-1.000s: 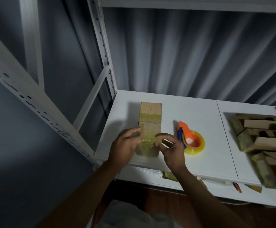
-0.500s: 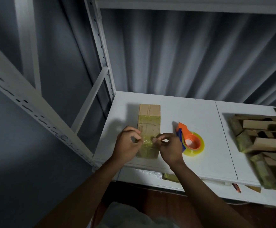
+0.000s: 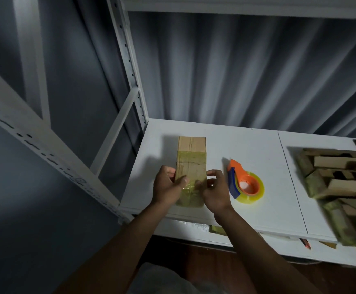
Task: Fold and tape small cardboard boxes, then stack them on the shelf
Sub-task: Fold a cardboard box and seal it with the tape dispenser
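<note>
Now both hands are clamping the cardboard box [image 3: 191, 172] | left hand [image 3: 168, 188] and right hand [image 3: 214, 190] flanking it | glossy tape wrinkling | tape dispenser [image 3: 246, 183] sitting beside

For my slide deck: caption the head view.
Both hands, left and right, hold a taped box on the shelf, tape dispenser alongside.

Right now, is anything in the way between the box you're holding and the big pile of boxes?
Yes. The tape dispenser sits on the white shelf just to the right of the box, between it and the pile of boxes. The left hand and right hand would have to lift the box over it.
</note>
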